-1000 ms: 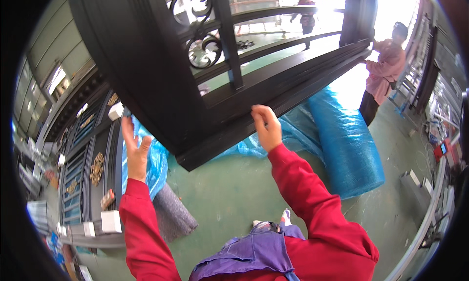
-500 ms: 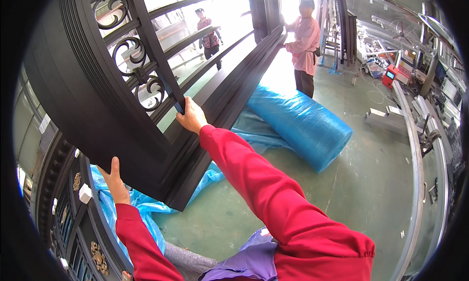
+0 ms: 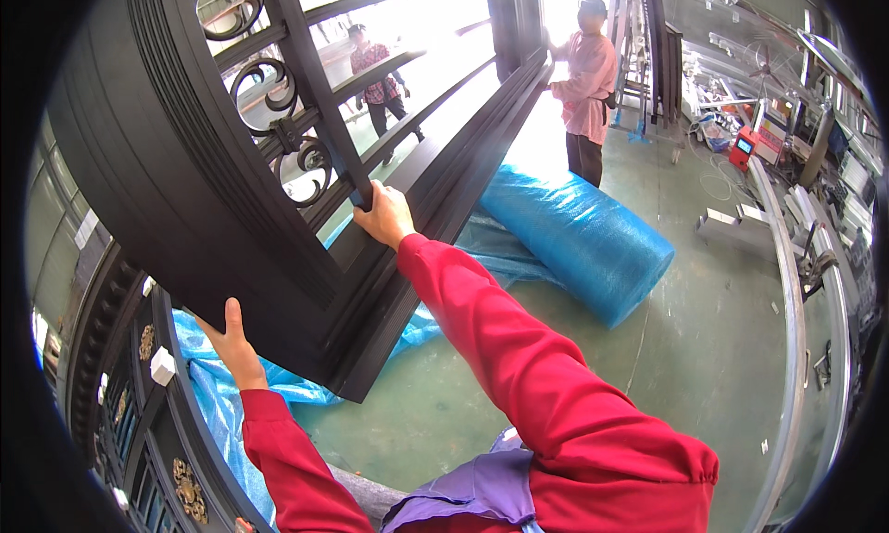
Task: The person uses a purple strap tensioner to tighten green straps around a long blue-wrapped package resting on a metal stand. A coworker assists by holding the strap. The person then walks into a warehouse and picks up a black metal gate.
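Observation:
A large dark metal gate panel (image 3: 218,200) with bars and scrollwork (image 3: 264,98) stands tilted in front of me. My right hand (image 3: 385,216) is closed around a bar of its frame, near the inner corner. Lower down, my left hand (image 3: 235,344) grips the panel's bottom edge, thumb up on the face and fingers hidden beneath. At the far end a co-worker in a pink top (image 3: 585,79) stands against the panel, hands partly hidden by glare.
Blue bubble wrap lies as a thick roll (image 3: 583,241) and a loose sheet (image 3: 218,385) on the green floor. Another dark gate panel (image 3: 157,422) with gold ornaments stands at left. Metal profiles (image 3: 782,329) lie along the right. A person in a checked shirt (image 3: 375,75) is farther back.
The gate panel has shifted slightly to the right in view, both my hands along with it. The person in the checked shirt has moved left.

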Motion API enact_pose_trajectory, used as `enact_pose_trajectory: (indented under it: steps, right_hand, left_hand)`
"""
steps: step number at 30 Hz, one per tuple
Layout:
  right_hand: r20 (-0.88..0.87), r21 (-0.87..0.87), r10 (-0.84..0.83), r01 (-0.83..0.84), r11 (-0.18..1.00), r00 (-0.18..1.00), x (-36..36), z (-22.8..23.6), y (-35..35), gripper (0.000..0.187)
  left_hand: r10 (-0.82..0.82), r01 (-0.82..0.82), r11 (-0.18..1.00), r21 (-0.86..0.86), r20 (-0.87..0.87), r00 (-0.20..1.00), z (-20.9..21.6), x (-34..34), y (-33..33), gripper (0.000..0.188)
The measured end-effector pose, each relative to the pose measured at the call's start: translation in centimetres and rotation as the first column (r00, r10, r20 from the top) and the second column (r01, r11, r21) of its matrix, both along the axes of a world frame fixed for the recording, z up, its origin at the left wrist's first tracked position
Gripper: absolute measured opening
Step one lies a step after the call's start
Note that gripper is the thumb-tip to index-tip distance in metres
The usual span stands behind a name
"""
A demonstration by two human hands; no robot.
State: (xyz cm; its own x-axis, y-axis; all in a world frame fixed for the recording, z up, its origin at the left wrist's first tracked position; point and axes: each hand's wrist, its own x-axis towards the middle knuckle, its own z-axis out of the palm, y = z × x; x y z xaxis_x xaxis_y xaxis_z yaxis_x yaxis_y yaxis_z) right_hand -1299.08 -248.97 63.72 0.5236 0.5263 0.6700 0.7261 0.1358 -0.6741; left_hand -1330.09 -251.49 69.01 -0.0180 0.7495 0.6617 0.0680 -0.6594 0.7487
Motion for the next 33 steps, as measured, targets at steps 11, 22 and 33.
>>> enact_pose_trajectory:
  steps: [11, 22, 33]
  right_hand:
    - [0.025, 0.069, -0.048, 0.046, 0.997, 0.999, -0.2, -0.3, -0.1, 0.045]
    - [0.041, 0.121, -0.058, 0.052, 0.991, 0.997, 0.1, -0.9, -0.5, 0.043]
    - [0.065, 0.150, -0.035, 0.025, 0.988, 0.997, -0.3, -0.4, -1.4, 0.042]
  left_hand:
    - [0.078, -0.078, 0.997, -0.016, 0.004, 0.997, -0.2, 0.6, 0.5, 0.084]
    - [0.121, -0.121, 0.993, 0.004, 0.030, 0.992, 0.1, 1.3, -0.4, 0.081]
    - [0.089, -0.090, 0.996, 0.020, 0.056, 0.994, 0.8, 0.5, -1.5, 0.076]
